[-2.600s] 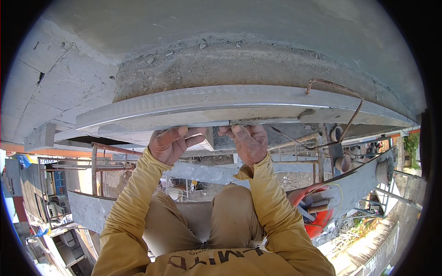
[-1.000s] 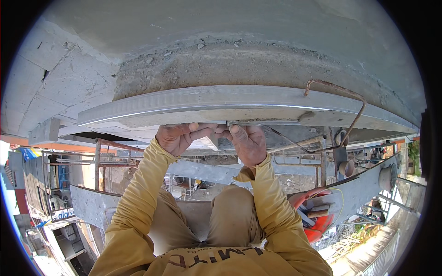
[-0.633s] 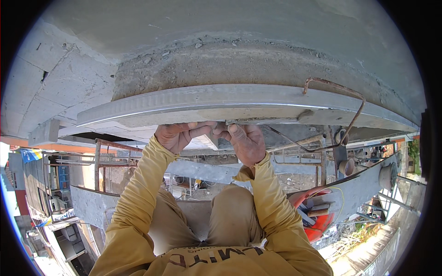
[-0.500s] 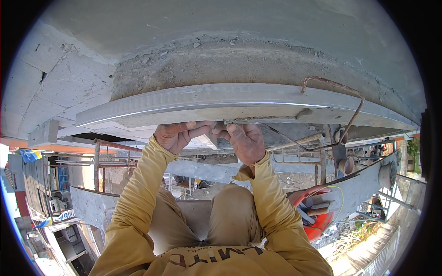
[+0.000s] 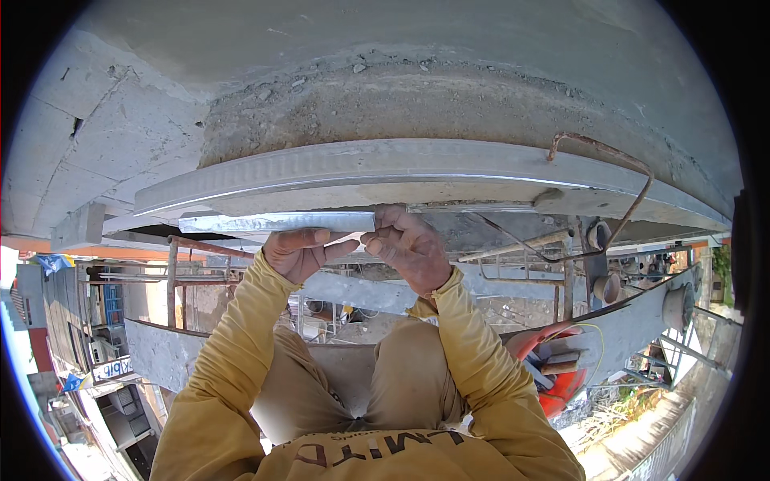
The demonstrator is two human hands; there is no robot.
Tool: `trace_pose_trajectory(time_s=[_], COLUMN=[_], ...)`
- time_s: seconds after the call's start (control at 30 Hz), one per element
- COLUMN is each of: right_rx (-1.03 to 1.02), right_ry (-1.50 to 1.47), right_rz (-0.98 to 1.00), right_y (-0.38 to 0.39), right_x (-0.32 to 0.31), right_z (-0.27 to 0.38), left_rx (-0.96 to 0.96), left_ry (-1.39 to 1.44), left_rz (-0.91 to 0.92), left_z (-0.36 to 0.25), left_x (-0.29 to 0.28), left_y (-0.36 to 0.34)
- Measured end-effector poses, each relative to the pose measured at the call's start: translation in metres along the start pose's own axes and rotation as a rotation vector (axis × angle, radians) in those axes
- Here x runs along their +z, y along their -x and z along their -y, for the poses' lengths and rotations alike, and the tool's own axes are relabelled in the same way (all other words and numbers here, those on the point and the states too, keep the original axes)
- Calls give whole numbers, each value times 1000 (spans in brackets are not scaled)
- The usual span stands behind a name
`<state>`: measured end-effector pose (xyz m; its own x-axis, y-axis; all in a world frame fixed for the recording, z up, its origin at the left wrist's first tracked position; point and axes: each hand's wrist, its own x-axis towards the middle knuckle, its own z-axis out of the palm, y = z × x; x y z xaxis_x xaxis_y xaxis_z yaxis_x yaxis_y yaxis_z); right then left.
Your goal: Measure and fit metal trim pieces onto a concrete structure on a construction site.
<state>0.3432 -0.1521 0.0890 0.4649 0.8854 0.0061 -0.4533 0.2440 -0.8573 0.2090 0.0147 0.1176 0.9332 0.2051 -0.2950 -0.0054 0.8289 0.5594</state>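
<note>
My left hand (image 5: 301, 252) and my right hand (image 5: 409, 250) hold a short silvery metal strip (image 5: 265, 221) just beneath the front edge of a long grey board (image 5: 361, 160). My left fingers curl under the middle and right part of the strip, the thumb against it. My right fingers wrap round its right end, close to my left fingertips. A bent rusty rod (image 5: 605, 151) hooks over the board toward the right, and a thinner strip (image 5: 465, 207) lies along the board's underside right of my right hand.
Beyond the board is a grey rendered surface (image 5: 401, 32) with rubble, with blocks (image 5: 120, 136) at left. Scaffold tubes (image 5: 172, 289) stand on both sides. Below are metal planks (image 5: 160, 353), my knees, a red container (image 5: 561, 393) with tools at lower right, and a street far below.
The silvery strip has come out from under the board's edge to the left, into fuller view, in my hands. Both hands have moved slightly down and toward me from the edge.
</note>
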Motion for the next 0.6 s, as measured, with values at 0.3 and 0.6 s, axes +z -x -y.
trace_pose_trajectory(time_s=[0.3,0.6], right_rx=[53,-190], right_ry=[404,26], right_rz=[-140,-339], right_y=[0,-1], right_x=[10,18], right_z=[2,-17], left_rx=[-64,16], left_ry=[-6,118], left_rz=[43,-41], left_z=[22,26], left_x=[-7,-13], left_y=[-1,-3])
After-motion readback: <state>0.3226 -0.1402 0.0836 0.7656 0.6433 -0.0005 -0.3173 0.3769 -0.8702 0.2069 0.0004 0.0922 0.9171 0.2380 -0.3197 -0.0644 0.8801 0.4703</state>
